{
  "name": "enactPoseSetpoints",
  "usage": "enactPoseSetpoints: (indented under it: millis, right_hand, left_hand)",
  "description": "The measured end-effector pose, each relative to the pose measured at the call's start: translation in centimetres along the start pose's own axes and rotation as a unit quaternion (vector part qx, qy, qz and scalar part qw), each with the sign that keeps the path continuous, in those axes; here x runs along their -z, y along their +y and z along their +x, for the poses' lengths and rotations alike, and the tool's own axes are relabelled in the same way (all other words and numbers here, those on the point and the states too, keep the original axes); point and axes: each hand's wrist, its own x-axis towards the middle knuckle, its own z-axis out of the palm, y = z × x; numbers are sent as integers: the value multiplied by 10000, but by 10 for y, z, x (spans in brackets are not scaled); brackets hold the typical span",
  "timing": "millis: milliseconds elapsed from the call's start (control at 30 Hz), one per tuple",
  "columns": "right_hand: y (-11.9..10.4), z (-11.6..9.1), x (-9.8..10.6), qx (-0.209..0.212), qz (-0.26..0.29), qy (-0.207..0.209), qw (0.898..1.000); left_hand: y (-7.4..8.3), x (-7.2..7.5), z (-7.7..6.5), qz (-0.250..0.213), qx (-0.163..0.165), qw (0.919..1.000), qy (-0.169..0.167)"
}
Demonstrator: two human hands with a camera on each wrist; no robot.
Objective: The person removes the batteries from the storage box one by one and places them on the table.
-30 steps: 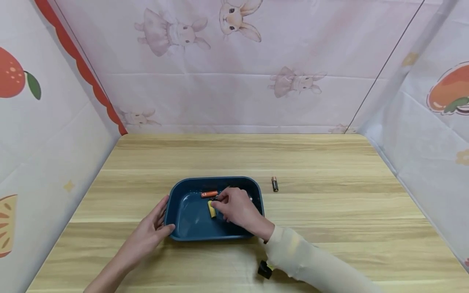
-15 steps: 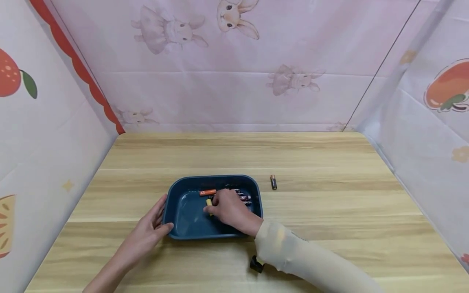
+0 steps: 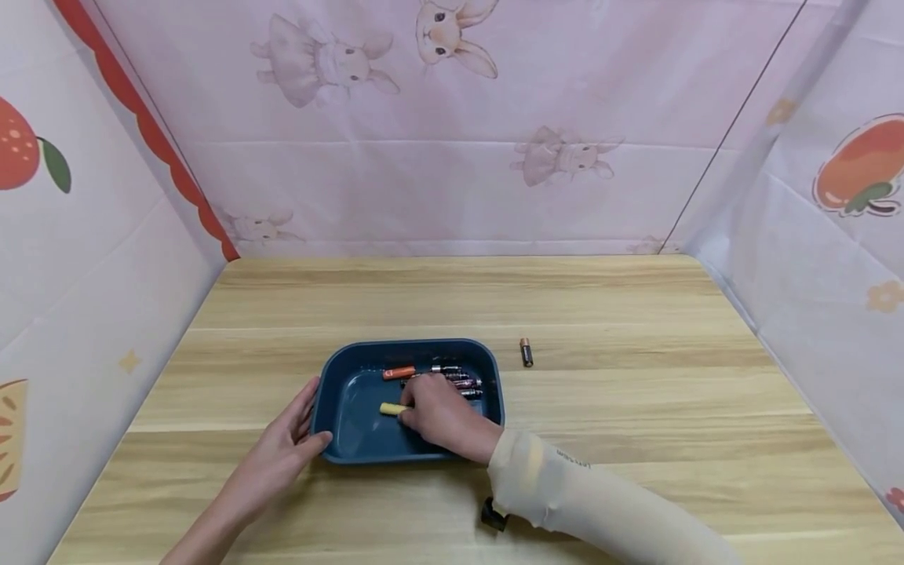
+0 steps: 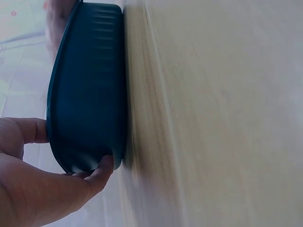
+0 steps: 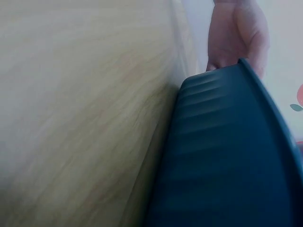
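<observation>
A dark blue plastic bin (image 3: pixel 353 451) with rounded corners sits on the table. My left hand (image 3: pixel 282 443) holds its left end, thumb at the near corner and fingers along the outer side; in the left wrist view this hand (image 4: pixel 52 179) spans the bin's end. Inside the bin, my right hand (image 3: pixel 438 412) pinches a yellow battery (image 3: pixel 391 409) lying sideways, its right end hidden by the fingers. An orange battery (image 3: pixel 399 373) lies near the back wall. Several dark batteries (image 3: pixel 466 384) lie together at the bin's right, partly covered by the right hand.
A black battery with a copper-coloured end (image 3: pixel 526 353) lies on the wooden table (image 3: pixel 636 377), right of the bin. A small black object (image 3: pixel 492 515) shows under the right sleeve (image 3: pixel 565 490). Printed cloth walls (image 3: pixel 452 196) stand behind and at both sides.
The yellow battery has turned from pointing roughly front-to-back to lying sideways in my right fingers, and shifted slightly left. More dark batteries show behind the right hand. My left hand stays on the bin.
</observation>
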Motion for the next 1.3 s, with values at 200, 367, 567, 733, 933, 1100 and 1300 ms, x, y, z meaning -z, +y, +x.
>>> enactPoseSetpoints:
  millis: [200, 367, 567, 733, 933, 1100, 1300]
  right_hand:
    - [1, 1, 1, 157, 277, -18, 9995]
    - [1, 0, 9, 529, 1296, -146, 9900]
    - [1, -14, 40, 890, 2481, -116, 9646]
    - [5, -29, 75, 848, 3383, 247, 9369]
    - [19, -46, 112, 675, 3977, 938, 9102]
    - [36, -56, 133, 369, 4031, 1602, 9003]
    - [67, -66, 147, -233, 4320, 2392, 8693]
  left_hand:
    - [1, 0, 0, 13, -35, 10000, 19]
    - [2, -1, 0, 35, 19, 10000, 44]
    - [1, -2, 1, 42, 79, 9999, 55]
    - [1, -1, 1, 88, -42, 9999, 66]
    - [1, 0, 2, 101, -99, 9999, 92]
    - [0, 1, 2, 75, -75, 9999, 91]
    - [-1, 2, 2, 70, -22, 10000, 51]
